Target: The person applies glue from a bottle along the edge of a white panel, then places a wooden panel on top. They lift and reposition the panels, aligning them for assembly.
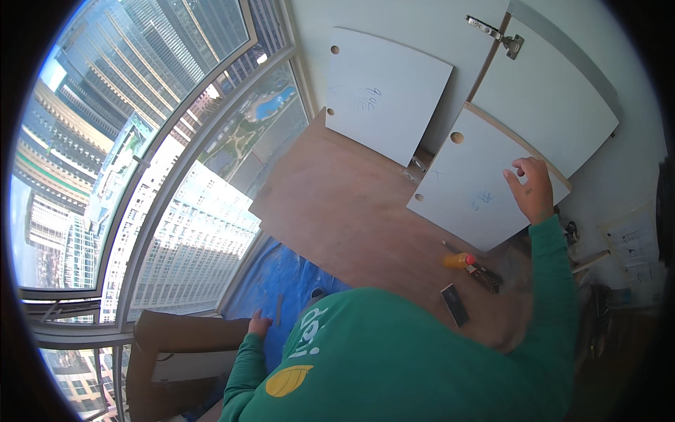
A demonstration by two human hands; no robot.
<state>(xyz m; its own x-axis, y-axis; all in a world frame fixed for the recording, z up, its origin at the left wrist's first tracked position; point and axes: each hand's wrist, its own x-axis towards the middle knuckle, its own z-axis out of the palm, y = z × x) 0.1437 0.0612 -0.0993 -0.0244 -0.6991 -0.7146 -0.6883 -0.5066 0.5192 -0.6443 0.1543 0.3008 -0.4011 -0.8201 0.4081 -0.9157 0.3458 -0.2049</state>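
Note:
My right hand (532, 191) is raised over a white cabinet panel (457, 165), close to its brown upper edge. Its fingers are curled, with a gap between thumb and forefinger, and I see nothing between them. The panel has two round hinge holes and blue handwritten marks. My left hand (259, 324) hangs low on the left beside a cardboard piece, over blue plastic sheeting (256, 281). Its small visible fingers are apart and appear to hold nothing. A thin greyish strip (279, 309) lies on the sheeting near that hand.
A second drilled white panel (387, 84) leans at the wall; another (545, 91) bears a metal hinge (513, 46). On the brown floor covering (337, 190) lie an orange bottle (455, 261), dark tools (486, 278) and a dark phone-like slab (455, 305). Large windows (140, 162) line the left; cardboard (151, 337) stands below.

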